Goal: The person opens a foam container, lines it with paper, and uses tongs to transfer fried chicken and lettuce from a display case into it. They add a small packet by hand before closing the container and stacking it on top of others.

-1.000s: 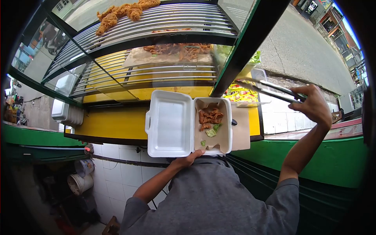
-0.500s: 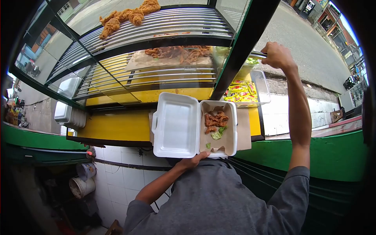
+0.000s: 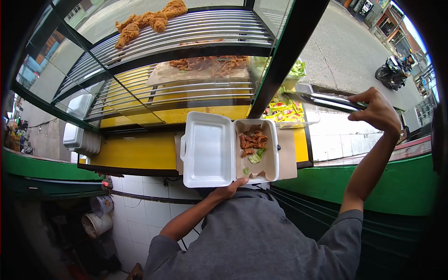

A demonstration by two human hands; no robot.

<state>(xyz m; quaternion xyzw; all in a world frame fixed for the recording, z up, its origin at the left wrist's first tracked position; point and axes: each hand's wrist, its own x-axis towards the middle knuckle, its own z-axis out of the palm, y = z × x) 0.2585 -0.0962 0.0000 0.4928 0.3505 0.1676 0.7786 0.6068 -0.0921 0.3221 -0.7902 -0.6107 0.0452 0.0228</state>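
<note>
Presently: one white box (image 3: 208, 151), open, at the near edge of the yellow tabletop (image 3: 135, 154); one pair of tongs (image 3: 333, 103), raised at right.
Box: lid side bare, other side lined with brown paper (image 3: 264, 167), holding fried pieces (image 3: 253, 141) and lettuce scraps (image 3: 256, 157); left hand (image 3: 229, 189) at its near edge, grip pinching the rim, thumb uppermost. Tongs: right hand (image 3: 379, 112), grip pressed together around their handle end; tips blurred, beside something green, above yellow packets (image 3: 285, 111) in a clear tub (image 3: 311, 114). Beyond: heaped greens (image 3: 297, 69); rack (image 3: 205, 28) with fried chicken (image 3: 157, 21) on top; stacked boxes (image 3: 80, 138), far left.
</note>
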